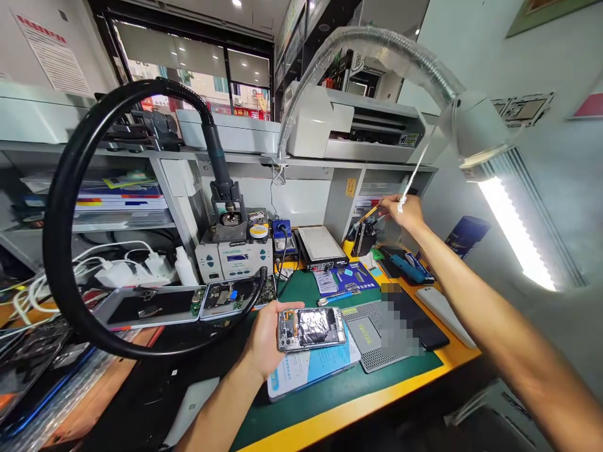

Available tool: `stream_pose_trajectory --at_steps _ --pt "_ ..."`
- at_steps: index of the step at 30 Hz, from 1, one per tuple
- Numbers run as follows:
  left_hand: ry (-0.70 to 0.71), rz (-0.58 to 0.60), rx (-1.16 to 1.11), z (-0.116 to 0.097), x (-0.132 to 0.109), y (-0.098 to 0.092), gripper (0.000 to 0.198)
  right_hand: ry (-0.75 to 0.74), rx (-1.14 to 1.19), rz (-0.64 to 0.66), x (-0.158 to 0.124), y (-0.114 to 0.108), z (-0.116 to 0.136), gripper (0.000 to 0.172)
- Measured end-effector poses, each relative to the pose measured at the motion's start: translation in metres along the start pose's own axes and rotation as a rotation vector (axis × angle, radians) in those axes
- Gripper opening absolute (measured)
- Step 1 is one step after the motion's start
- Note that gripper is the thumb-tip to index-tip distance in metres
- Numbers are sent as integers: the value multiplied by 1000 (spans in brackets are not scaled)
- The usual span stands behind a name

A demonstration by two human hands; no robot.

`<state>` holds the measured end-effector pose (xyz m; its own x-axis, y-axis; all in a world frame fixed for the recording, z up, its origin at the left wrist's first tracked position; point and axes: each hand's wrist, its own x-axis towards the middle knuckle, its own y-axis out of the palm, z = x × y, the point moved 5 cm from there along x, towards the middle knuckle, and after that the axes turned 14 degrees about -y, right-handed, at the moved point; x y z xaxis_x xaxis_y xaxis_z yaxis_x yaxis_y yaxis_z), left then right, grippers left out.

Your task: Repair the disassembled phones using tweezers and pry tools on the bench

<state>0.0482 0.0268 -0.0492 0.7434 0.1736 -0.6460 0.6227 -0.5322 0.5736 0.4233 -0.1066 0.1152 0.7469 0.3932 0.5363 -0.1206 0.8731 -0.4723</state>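
Note:
My left hand [264, 342] is closed around a smartphone [311, 328] with its back cover off, the inner parts and a shiny silvery battery area facing up. Beneath the phone lies a blue and white box [313, 370] on the green mat. At the back right, my right hand [404, 210] pinches a thin orange-yellow tool [369, 214] by its upper end; its exact kind is too small to tell. The tool slants down toward a black tool holder [364, 240], and I cannot tell whether its tip is still inside. A white cord hangs in front of that hand.
A lit lamp [516, 226] hangs at right on a flexible arm. The thick black hose [56, 238] of the hot-air station [235, 258] loops across the left. A perforated grey plate [367, 333], a screwdriver [336, 298] and opened devices [226, 295] lie on the bench.

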Motion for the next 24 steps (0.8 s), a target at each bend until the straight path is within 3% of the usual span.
stream_pose_trajectory --at_steps 15,24 --pt "-9 -25 13 0 -6 6 42 -102 -241 -48 -4 -3 14 28" --pt "-25 -57 31 0 -8 8 45 -210 -400 14 9 12 10 31"
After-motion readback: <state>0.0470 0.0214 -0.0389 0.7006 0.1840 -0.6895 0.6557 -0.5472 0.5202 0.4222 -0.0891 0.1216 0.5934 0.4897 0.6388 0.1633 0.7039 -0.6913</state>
